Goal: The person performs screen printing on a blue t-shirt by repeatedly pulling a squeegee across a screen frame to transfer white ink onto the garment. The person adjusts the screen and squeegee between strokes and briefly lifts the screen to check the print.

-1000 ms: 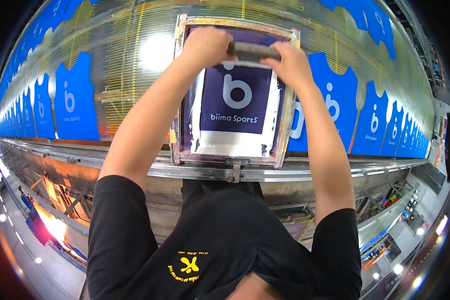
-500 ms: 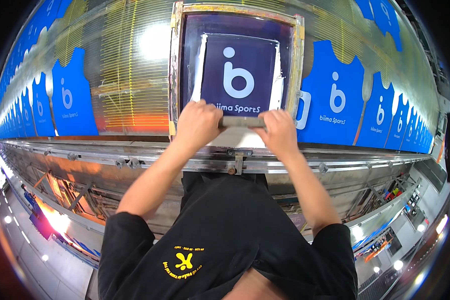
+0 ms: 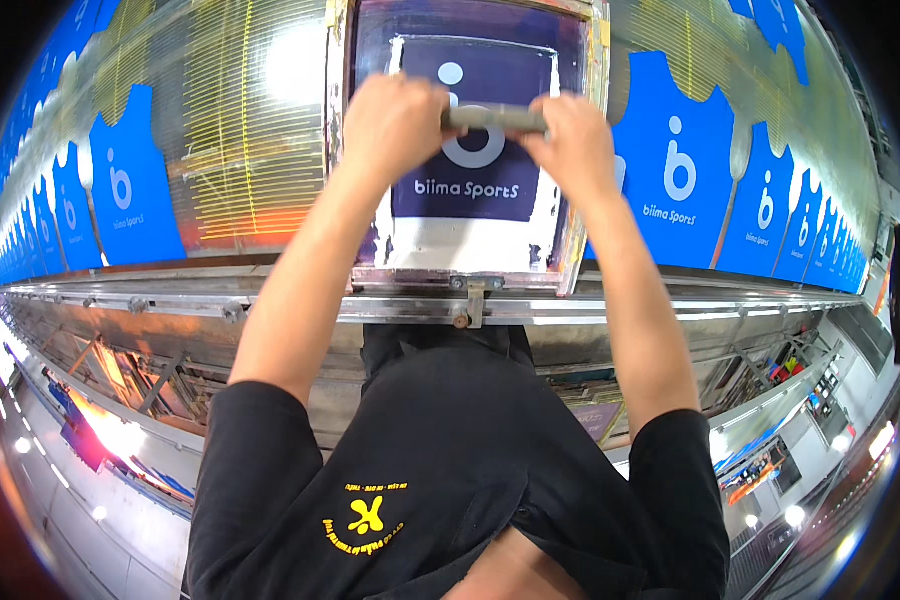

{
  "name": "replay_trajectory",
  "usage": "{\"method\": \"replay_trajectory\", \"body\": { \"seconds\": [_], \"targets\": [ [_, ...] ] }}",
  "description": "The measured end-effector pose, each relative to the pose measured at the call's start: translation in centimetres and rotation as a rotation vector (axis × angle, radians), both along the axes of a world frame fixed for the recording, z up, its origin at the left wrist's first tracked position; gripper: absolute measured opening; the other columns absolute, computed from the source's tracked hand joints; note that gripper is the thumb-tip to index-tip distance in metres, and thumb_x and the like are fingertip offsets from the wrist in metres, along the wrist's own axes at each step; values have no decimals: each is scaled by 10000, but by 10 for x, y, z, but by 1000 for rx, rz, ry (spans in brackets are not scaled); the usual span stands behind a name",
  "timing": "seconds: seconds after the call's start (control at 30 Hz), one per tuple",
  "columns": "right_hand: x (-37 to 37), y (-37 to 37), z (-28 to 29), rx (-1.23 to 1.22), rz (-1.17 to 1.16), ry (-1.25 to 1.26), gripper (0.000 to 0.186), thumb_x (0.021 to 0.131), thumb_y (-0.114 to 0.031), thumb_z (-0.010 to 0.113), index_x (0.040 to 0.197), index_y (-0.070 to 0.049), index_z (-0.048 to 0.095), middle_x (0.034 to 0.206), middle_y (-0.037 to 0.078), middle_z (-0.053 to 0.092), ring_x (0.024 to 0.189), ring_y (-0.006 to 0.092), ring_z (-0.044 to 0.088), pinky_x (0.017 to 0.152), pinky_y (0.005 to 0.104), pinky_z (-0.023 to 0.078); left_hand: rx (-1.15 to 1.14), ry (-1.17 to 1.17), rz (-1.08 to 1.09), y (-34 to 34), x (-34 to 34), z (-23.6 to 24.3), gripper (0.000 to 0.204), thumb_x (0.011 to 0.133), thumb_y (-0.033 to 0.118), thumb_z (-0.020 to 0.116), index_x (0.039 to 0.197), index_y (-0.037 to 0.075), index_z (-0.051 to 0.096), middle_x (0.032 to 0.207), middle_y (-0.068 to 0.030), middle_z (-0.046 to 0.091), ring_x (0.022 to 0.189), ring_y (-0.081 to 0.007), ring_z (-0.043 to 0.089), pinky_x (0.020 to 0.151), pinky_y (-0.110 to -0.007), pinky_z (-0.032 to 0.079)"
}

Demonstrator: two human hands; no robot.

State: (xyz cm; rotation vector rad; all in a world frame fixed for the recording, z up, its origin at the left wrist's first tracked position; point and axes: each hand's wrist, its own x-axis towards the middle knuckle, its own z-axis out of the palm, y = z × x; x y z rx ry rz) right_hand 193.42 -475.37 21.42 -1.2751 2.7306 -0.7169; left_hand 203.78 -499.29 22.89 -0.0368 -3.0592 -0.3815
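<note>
My left hand [image 3: 395, 125] and my right hand [image 3: 580, 145] grip the two ends of a grey squeegee [image 3: 495, 119], fingers wrapped round it. The squeegee is over the upper middle of a screen printing frame [image 3: 596, 70], crossing the rounded logo in its dark purple mesh [image 3: 525, 205]. Whether its blade touches the mesh I cannot tell, as my hands and the bar hide it. White ink [image 3: 460, 240] lies in a broad band at the near end of the screen, with streaks up both sides.
Blue sleeveless shirt panels with white logos lie in rows on the long table, one panel [image 3: 135, 180] to the left and another [image 3: 670, 160] to the right of the frame. A metal rail [image 3: 390, 308] runs along the near edge, with a clamp [image 3: 476, 300] at the frame.
Both hands have moved the squeegee away from my body, from the near end of the screen to its upper middle. The white ink band at the near end is now uncovered.
</note>
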Motion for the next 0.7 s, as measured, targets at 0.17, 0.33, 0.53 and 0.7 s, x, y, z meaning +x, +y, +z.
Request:
{"method": "replay_trajectory", "body": {
  "seconds": [0.17,0.33,0.53,0.7],
  "targets": [
    [110,58,14,-22,8,-168,346,758,-279,919,891,-58,688,857,113,688,858,339,657,791,450,507,103,-165,-11,57,105,15,337,747,427,890,781,118,757,760,-74,733,758,-289,718,709,-435,554],
    [109,64,15,224,-10,-444,551,798,-484,889,927,6,673,913,199,711,902,417,687,794,517,533,186,-550,-10,60,97,12,493,734,546,884,848,76,785,795,-114,760,817,-341,750,755,-468,580],
    [65,71,13,86,-149,-804,588,936,-525,800,1143,23,742,1009,160,772,939,270,740,846,406,574,332,-879,-99,33,48,35,644,686,599,898,1064,82,832,903,-142,796,898,-348,767,826,-454,592],
    [13,103,-8,-311,-784,-436,465,1034,-457,714,1140,-6,743,1069,133,766,975,211,714,886,362,552,281,-596,-84,-10,-2,55,535,718,557,873,1029,124,824,891,-137,787,891,-357,763,811,-460,592]
  ]
}}
